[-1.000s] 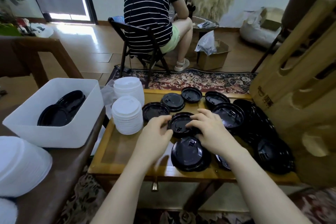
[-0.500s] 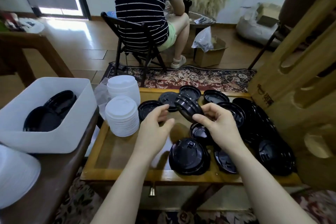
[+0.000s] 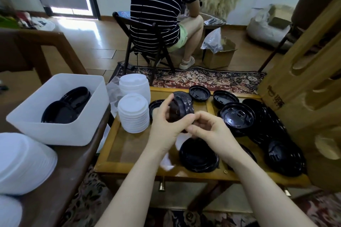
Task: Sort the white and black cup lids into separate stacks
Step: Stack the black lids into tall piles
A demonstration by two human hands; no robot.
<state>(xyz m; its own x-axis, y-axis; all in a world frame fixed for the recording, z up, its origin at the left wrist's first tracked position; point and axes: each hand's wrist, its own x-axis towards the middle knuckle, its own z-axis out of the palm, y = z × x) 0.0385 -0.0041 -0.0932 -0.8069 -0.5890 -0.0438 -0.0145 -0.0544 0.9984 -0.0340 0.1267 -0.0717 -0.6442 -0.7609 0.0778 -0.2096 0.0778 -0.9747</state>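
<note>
Left hand (image 3: 167,125) grips a small stack of black lids (image 3: 181,107) on edge; right hand (image 3: 206,131) pinches its lower rim. Squaring the rims first should help them nest.

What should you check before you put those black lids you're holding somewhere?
1. Hold on the small stack of round black plastic lids: left hand grips it, tilted on edge above the table. Ok.
2. Right hand free to help: its fingers curl at the stack's lower edge; whether they pinch it, cannot tell.
3. Only black lids in the held stack: the visible ones are black. Ok.
4. Room in the white rectangular plastic bin: it holds a few black lids, with space left. Ok.
5. White lid stacks kept separate: no black lid on them. Ok.
6. Loose black lids left on the wooden table: many remain. Not ok.
</note>
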